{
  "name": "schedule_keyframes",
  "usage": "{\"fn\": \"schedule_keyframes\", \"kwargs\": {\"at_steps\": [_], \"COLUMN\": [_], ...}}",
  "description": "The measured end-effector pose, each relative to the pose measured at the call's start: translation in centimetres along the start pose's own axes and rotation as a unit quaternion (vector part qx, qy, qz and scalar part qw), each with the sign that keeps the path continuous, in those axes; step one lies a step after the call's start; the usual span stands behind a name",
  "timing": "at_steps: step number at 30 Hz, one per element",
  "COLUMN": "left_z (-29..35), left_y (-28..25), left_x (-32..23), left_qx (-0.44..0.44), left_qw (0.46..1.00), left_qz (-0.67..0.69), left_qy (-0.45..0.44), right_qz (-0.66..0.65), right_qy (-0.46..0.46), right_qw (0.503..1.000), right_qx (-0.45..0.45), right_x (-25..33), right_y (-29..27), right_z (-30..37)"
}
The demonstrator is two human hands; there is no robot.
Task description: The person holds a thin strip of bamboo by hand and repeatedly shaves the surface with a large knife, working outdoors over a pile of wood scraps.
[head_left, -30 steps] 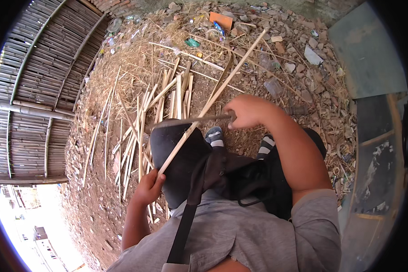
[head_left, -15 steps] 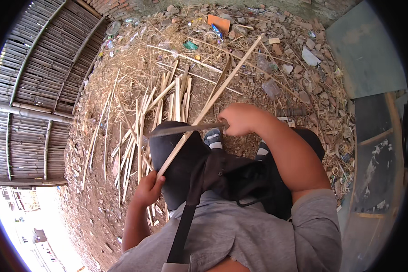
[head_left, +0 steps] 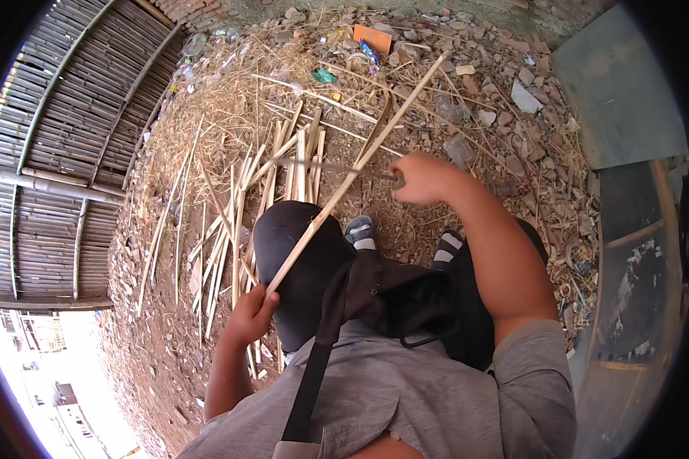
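The pale wooden strip slants from the left hand, closed on its near end, over the left knee toward the upper right, while the right hand, beside its middle, grips a blade lying crosswise to it.

Hands, bare: two, by my remote count, one left hand, one right hand. Long-bladed knife: one. Bamboo strip in hand: one. Loose strips on the ground: more than a dozen; the overlap defeats my exact tally. Sandals: two. Orange flat piece: one. Green plastic scrap: one. Blue wrapper: I make it one.
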State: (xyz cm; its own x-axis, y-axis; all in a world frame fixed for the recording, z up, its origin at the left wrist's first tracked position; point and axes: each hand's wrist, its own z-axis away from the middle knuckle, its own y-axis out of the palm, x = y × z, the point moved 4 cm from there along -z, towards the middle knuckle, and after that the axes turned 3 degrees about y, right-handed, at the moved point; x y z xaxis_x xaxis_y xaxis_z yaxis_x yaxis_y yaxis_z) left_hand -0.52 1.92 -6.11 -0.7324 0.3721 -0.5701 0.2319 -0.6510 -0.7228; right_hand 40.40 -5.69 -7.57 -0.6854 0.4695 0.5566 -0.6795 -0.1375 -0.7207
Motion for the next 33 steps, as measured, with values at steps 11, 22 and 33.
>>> {"fn": "schedule_keyframes", "kwargs": {"at_steps": [11,22,33], "left_z": [0.1,0.0,-0.3], "left_y": [0.2,0.5,-0.1], "left_x": [0.3,1.9,1.4], "left_qx": [-0.028,-0.024,0.028], "left_qw": [0.999,0.997,0.995], "left_qz": [-0.019,0.050,0.100], "left_qy": [0.026,0.047,0.012], "right_qz": [-0.166,0.022,-0.012], "right_qy": [0.112,-0.108,-0.016], "right_qw": [0.966,0.993,1.000], "right_qx": [-0.166,0.030,-0.015], "right_x": [-6.6,1.1,-0.5], "right_y": [-5.1,-0.2,-1.6], "right_z": [-0.9,0.9,0.3]}}
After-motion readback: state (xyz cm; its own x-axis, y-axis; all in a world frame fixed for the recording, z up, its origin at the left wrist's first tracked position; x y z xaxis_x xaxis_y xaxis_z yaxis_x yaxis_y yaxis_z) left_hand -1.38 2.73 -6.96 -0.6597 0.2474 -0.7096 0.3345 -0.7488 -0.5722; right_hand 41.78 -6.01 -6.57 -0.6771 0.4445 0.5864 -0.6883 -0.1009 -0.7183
